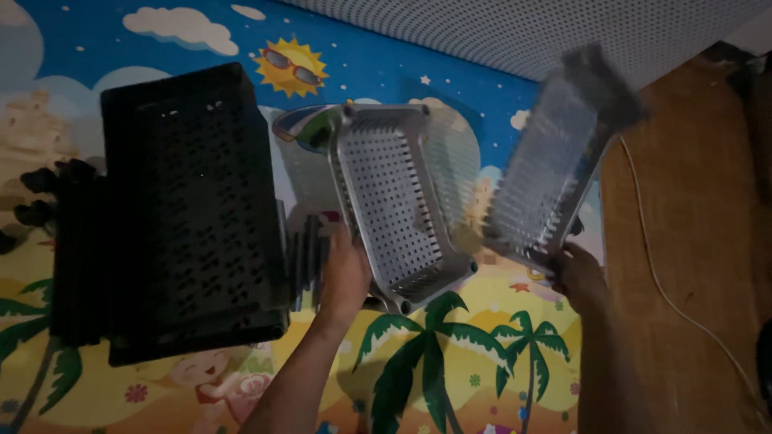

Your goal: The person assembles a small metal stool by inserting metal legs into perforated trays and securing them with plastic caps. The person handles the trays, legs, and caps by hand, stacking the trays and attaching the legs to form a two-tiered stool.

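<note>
My left hand [344,277] grips the near edge of a grey perforated plastic basket [394,205], which is tilted up off the colourful play mat [450,337]. My right hand [579,273] holds the lower end of a second grey perforated basket or panel [551,161], lifted and slanted to the right; it is blurred. The two grey pieces are apart, with a gap between them.
A stack of black perforated crates [189,209] stands at the left, with black rods or legs [48,193] beside it. A white perforated wall [531,28] runs along the back. At right lies brown wooden floor [691,201] with a white cable [659,281].
</note>
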